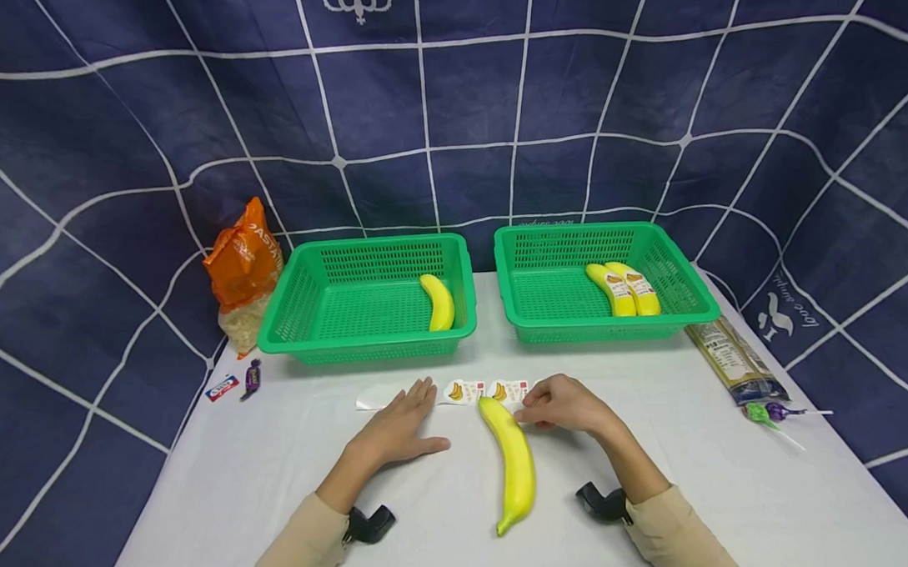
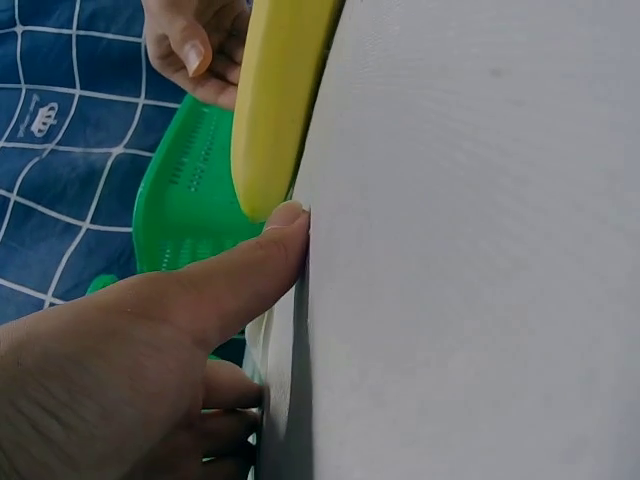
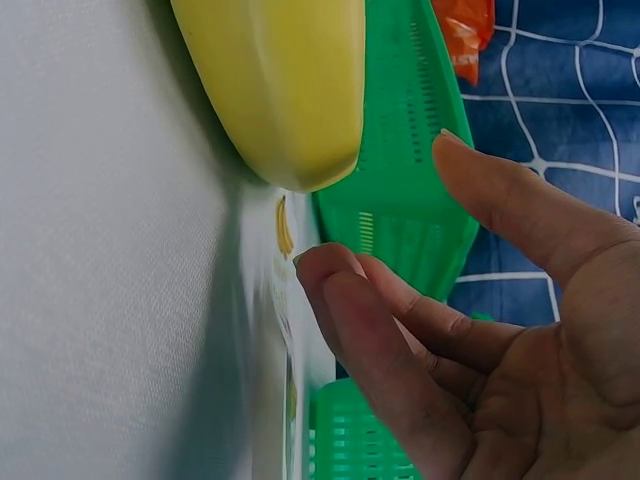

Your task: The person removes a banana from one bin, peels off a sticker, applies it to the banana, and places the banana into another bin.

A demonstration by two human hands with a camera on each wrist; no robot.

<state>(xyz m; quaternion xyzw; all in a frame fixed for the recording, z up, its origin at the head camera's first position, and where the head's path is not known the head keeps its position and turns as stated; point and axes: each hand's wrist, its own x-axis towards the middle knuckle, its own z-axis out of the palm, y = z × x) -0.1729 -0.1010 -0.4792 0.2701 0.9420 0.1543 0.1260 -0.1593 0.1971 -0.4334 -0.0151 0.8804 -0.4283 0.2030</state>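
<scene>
On the white table a yellow banana (image 1: 518, 468) lies lengthwise between the two hands. Behind its tip runs a white strip of banana-picture stickers (image 1: 463, 392), its left part bare backing. My left hand (image 1: 398, 425) rests flat over the strip's left part, thumb stretched toward the banana. The fingers of my right hand (image 1: 564, 402) reach the strip's right end beside the banana's upper end. From the right wrist, its thumb (image 3: 500, 195) stands apart from the bent fingers, with nothing seen between them; a printed sticker (image 3: 284, 228) shows just beyond the fingertips.
A green basket (image 1: 362, 344) at back left holds one banana (image 1: 440, 304). Another green basket (image 1: 610, 329) at back right holds two stickered bananas (image 1: 634, 291). An orange pasta bag (image 1: 246, 264) and small wrapped sweets (image 1: 251, 380) lie left; a flat packet (image 1: 737, 360) and lollipops (image 1: 776, 413) right.
</scene>
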